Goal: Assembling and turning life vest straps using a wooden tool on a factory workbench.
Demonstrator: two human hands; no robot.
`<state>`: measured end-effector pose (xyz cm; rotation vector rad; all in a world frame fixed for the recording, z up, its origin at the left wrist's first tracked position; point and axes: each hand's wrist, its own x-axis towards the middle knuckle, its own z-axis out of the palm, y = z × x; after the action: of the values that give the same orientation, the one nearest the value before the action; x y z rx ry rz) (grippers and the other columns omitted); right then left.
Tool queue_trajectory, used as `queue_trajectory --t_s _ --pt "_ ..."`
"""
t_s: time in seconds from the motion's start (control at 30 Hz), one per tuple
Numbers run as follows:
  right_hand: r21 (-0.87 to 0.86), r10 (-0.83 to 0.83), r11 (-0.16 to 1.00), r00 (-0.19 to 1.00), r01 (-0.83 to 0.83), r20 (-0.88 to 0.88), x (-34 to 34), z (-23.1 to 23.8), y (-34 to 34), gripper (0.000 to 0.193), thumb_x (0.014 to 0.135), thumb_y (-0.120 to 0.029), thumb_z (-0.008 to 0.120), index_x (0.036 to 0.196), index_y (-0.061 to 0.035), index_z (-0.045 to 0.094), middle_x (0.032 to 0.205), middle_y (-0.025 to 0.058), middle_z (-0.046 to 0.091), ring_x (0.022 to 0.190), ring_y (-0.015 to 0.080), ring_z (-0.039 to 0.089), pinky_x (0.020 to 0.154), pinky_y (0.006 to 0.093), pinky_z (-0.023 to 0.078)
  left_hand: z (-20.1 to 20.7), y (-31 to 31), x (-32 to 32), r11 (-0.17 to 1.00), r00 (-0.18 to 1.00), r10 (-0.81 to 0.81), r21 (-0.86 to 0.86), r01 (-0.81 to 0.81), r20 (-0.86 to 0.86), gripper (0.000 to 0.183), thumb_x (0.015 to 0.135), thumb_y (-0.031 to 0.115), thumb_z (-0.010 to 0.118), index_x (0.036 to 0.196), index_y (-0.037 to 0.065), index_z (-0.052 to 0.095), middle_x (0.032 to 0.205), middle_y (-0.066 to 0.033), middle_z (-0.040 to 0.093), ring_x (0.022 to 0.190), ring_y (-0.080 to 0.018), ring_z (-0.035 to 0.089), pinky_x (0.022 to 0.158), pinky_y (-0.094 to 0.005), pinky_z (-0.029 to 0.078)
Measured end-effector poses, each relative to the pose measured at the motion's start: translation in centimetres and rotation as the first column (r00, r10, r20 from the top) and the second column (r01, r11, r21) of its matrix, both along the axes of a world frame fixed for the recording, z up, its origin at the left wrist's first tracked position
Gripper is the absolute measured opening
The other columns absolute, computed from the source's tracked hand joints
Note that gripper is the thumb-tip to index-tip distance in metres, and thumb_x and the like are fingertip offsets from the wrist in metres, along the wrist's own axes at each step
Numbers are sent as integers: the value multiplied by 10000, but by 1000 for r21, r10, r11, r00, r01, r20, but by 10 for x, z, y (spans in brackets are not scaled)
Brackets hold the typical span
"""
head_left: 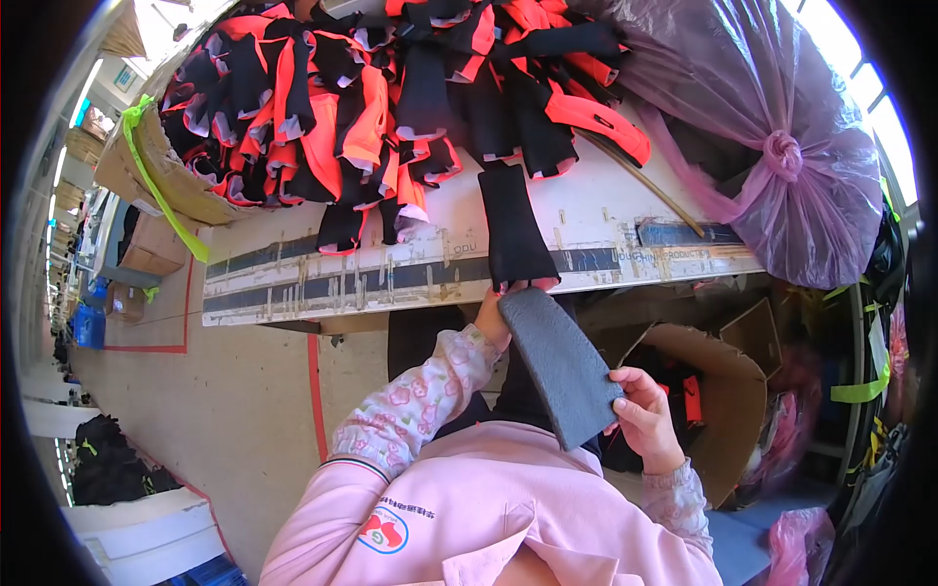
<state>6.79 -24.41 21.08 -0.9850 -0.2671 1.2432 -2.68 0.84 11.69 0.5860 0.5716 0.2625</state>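
A flat, tapered dark grey panel (562, 366) slants in front of my body. My right hand (645, 415) pinches its lower right edge between thumb and fingers. At the panel's narrow upper end is my left hand (491, 322), its fingers hidden behind the panel and under a black fabric sleeve piece (518, 225). That black piece lies over the table's front edge, with its reddish lower opening right by my left hand. Whether the left fingers grip it cannot be seen.
A heap of black and bright orange-pink fabric pieces (362, 107) covers the back of the white worktable (430, 259). A thin stick (655, 190) and a tied purple plastic bag (772, 166) lie to the right. Below stands an open cardboard box (723, 391) with dark pieces inside.
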Motion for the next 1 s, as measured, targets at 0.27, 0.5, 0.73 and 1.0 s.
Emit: queue_trajectory --t_s 0.27,0.5,0.73,1.0 --pt "-163 -116 977 983 139 143 -21 3 39 303 835 3 543 1135 9 505 936 76 570 721 119 595 593 245 544 -26 -6 8 975 978 174 162 -155 -113 303 932 235 390 1085 45 569 976 -88 641 894 -197 614 777 -337 488" --pt "-156 -15 981 855 112 519 -6 -13 97 365 800 15 571 1156 4 493 1006 89 553 867 179 579 718 319 530 -16 -24 -3 998 965 -40 55 27 258 396 946 305 361 1208 38 492 1141 -114 577 1004 -239 587 876 -356 481" --pt "-175 144 984 -465 -24 874 -41 -6 104 462 742 -37 509 1192 52 450 1173 197 467 1170 339 426 1016 426 306 -49 -17 -2 993 978 113 -42 -108 172 425 953 359 326 1182 43 492 1097 -104 588 967 -229 593 843 -356 491" --pt "-476 408 877 -425 -64 808 8 -64 166 255 657 -95 612 890 3 639 797 151 635 746 253 631 629 354 490 -32 -27 4 853 980 142 520 -51 -137 247 857 34 492 1099 61 532 980 -56 595 820 -147 576 676 -284 481"
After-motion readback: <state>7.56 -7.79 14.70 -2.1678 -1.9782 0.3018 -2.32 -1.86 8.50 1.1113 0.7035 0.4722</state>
